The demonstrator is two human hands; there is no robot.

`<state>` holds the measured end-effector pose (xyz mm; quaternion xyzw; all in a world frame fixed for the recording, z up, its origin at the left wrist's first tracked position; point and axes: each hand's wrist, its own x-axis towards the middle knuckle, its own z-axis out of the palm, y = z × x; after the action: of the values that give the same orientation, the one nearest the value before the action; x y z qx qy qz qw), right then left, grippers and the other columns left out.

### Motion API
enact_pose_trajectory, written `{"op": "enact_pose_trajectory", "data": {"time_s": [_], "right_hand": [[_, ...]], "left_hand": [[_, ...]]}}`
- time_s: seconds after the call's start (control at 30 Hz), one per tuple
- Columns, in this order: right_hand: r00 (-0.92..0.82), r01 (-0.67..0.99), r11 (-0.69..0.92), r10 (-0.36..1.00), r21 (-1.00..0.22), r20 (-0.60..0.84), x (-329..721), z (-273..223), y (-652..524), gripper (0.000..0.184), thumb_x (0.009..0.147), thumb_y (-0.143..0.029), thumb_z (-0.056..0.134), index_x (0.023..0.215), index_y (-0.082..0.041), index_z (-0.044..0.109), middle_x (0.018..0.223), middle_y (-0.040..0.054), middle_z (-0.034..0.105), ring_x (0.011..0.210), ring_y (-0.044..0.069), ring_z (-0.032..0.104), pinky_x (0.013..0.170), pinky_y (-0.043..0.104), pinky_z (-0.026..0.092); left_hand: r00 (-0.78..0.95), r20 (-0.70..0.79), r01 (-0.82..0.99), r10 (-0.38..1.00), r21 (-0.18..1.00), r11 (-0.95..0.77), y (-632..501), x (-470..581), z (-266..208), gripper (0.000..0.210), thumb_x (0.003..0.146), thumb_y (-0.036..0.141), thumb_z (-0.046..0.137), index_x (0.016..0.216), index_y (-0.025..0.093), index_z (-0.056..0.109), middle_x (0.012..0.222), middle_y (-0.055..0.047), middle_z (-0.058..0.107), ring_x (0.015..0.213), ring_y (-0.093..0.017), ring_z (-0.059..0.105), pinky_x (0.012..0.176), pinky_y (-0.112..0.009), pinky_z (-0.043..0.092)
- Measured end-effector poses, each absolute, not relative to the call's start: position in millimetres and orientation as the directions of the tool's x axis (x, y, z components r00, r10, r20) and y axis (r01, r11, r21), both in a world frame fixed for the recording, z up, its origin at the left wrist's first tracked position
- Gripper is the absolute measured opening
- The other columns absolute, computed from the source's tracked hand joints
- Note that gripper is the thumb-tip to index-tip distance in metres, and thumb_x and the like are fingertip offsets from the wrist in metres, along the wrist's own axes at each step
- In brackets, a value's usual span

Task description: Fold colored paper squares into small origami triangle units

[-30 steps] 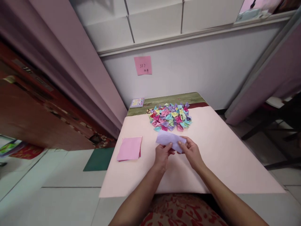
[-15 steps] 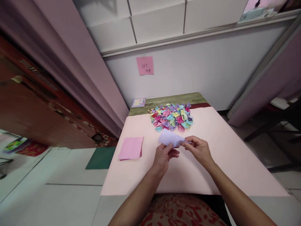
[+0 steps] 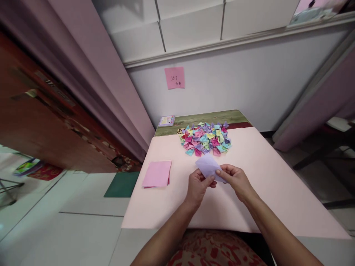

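A small sheet of lavender origami paper is held up over the table, one corner pointing away from me. My left hand pinches its lower left side, thumb on top and fingers curled beneath. On the right side, my right hand grips it with the thumb lying across its face; the lower part of the paper is hidden by both hands. Just beyond lies a heap of folded paper pieces in many colours. To the left of my hands rests a stack of pink square paper.
A pale pink cover lies over the wood-patterned table. At its far left corner sits a pack with a printed top. A pink note is stuck to the wall behind. A purple curtain hangs at left.
The lavender paper has turned from a slanted, folded-looking shape to a flatter diamond facing me. My right thumb has moved onto its face, and my hands are closer together.
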<state>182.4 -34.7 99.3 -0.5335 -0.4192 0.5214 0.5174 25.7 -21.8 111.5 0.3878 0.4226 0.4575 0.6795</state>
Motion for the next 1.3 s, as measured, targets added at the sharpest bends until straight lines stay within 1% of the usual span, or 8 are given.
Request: {"op": "enact_pose_trajectory", "data": {"time_s": [0.13, 0.37, 0.57, 0.67, 0.77, 0.9, 1.03, 1.3], "right_hand": [[0.109, -0.111, -0.12, 0.985, -0.987, -0.132, 184.4, 99.0, -36.8, 0.043, 0.066, -0.056, 0.079, 0.083, -0.018, 0.072, 0.076, 0.0058, 0.072, 0.065, 0.017, 0.063, 0.059, 0.027, 0.049], [0.035, -0.124, -0.095, 0.994, -0.988, -0.1, 177.7, 102.2, -39.9, 0.036, 0.071, -0.052, 0.078, 0.083, -0.019, 0.072, 0.078, 0.0034, 0.072, 0.069, 0.017, 0.063, 0.067, 0.027, 0.05], [0.105, 0.003, -0.035, 0.994, -0.999, -0.035, 176.7, 103.5, -43.2, 0.034, 0.075, -0.05, 0.075, 0.083, -0.017, 0.071, 0.068, 0.0014, 0.066, 0.061, 0.014, 0.056, 0.057, 0.025, 0.043], [0.168, 0.151, 0.01, 0.985, -0.989, 0.035, 177.0, 108.3, -46.0, 0.031, 0.079, -0.049, 0.07, 0.083, -0.018, 0.07, 0.068, 0.0016, 0.066, 0.058, 0.014, 0.055, 0.053, 0.025, 0.041], [0.229, 0.367, 0.084, 0.957, -0.926, 0.178, 174.4, 116.7, -50.4, 0.026, 0.083, -0.044, 0.067, 0.096, -0.021, 0.069, 0.07, 0.0004, 0.065, 0.06, 0.015, 0.057, 0.056, 0.026, 0.045], [0.221, 0.618, 0.265, 0.845, -0.74, 0.487, 167.9, 128.1, -58.0, 0.038, 0.085, -0.037, 0.066, 0.12, -0.025, 0.06, 0.096, 0.0041, 0.068, 0.069, 0.015, 0.063, 0.066, 0.03, 0.054], [0.147, 0.739, 0.401, 0.688, -0.541, 0.711, 164.4, 135.3, -64.0, 0.031, 0.083, -0.031, 0.071, 0.111, -0.025, 0.061, 0.119, 0.0097, 0.061, 0.088, 0.019, 0.066, 0.073, 0.033, 0.058], [0.121, 0.789, 0.388, 0.663, -0.477, 0.739, 162.0, 146.1, -65.8, 0.021, 0.082, -0.027, 0.072, 0.1, -0.022, 0.064, 0.133, 0.0135, 0.053, 0.089, 0.021, 0.068, 0.076, 0.035, 0.059]], "left_hand": [[0.153, -0.251, -0.464, 0.956, 0.835, 0.294, -16.4, 21.5, 111.0, 0.035, 0.069, 0.043, 0.08, 0.086, 0.013, 0.071, 0.081, -0.005, 0.071, 0.069, -0.014, 0.064, 0.065, -0.026, 0.053], [0.263, -0.381, -0.653, 0.886, 0.606, 0.454, -8.7, 24.9, 111.6, 0.037, 0.062, 0.033, 0.086, 0.09, 0.016, 0.07, 0.082, -0.002, 0.069, 0.07, -0.012, 0.061, 0.061, -0.021, 0.049], [0.178, -0.375, -0.609, 0.91, 0.684, 0.401, -15.2, 36.1, 106.8, 0.033, 0.061, 0.035, 0.086, 0.079, 0.014, 0.068, 0.074, -0.001, 0.067, 0.067, -0.011, 0.059, 0.062, -0.022, 0.05], [0.208, -0.303, -0.506, 0.93, 0.78, 0.368, -22.7, 34.7, 109.4, 0.039, 0.073, 0.048, 0.076, 0.083, 0.012, 0.07, 0.078, -0.006, 0.068, 0.07, -0.014, 0.062, 0.065, -0.027, 0.054], [0.282, -0.238, -0.412, 0.929, 0.845, 0.341, -29.4, 30.8, 111.8, 0.036, 0.072, 0.042, 0.079, 0.088, 0.011, 0.07, 0.08, -0.006, 0.068, 0.068, -0.015, 0.063, 0.06, -0.027, 0.053], [0.325, -0.226, -0.459, 0.918, 0.811, 0.362, -30.9, 27.4, 112.5, 0.031, 0.069, 0.033, 0.082, 0.087, 0.012, 0.068, 0.066, -0.001, 0.062, 0.055, -0.01, 0.056, 0.047, -0.02, 0.042], [0.365, -0.192, -0.531, 0.911, 0.761, 0.373, -28.5, 27.3, 114.9, 0.026, 0.07, 0.028, 0.081, 0.086, 0.012, 0.067, 0.067, 0.0, 0.061, 0.054, -0.008, 0.053, 0.05, -0.02, 0.042], [0.41, -0.147, -0.514, 0.9, 0.778, 0.361, -29.3, 27.7, 116.7, 0.025, 0.072, 0.027, 0.08, 0.09, 0.013, 0.07, 0.072, -0.001, 0.062, 0.061, -0.009, 0.053, 0.059, -0.023, 0.045]]}}
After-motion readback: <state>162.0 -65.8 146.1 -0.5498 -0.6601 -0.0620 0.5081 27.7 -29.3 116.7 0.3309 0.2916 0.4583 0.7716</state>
